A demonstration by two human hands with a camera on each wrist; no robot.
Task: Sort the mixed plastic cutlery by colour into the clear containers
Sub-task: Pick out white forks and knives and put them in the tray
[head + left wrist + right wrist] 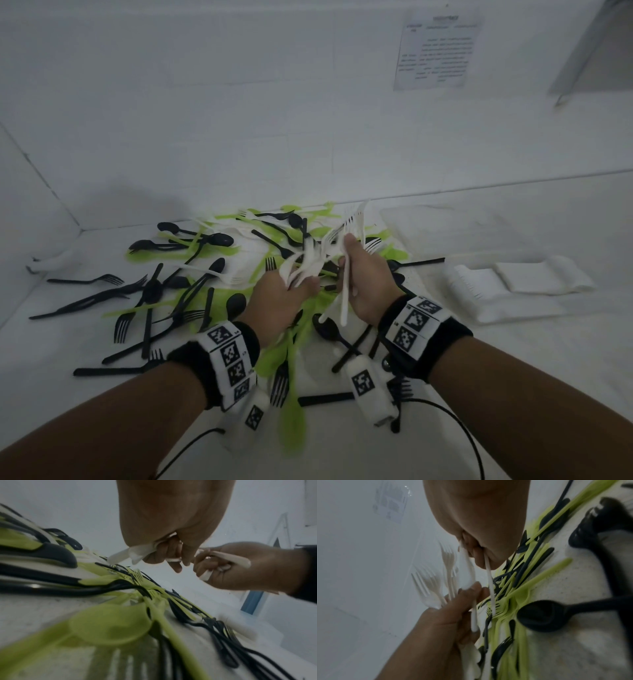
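You're holding a bunch of white cutlery (329, 253) above the mixed pile (205, 281), both hands in on it. Your left hand (279, 305) is curling round several white fork and spoon handles, heads fanning up and away. Your right hand (364, 284) is gripping a few more white handles, one white handle (344, 301) poking down past your palm. The two bunches are crossing between your hands, so you're likely merging them.

Handling, as a judgement: these pieces are light, thin, stiff-ish and slick, so they're sliding against each other easily. Hold at mid-handle with a full wrap, not at the tines, which snag on neighbours and can snap.

Black and green cutlery is lying scattered across the worktop (513, 359) under and left of your hands, overlapping in a tangle.

To your right there are clear containers (513, 284); the near one seems to be holding white pieces already, though the glare is making that hard to confirm. A second clear container (445, 222) is sitting behind, near the wall.

Room: the path right is open over bare worktop. The wall (239, 120) is close behind the pile and a side wall is closing in on the left, so keep the fanned heads from sweeping backward.
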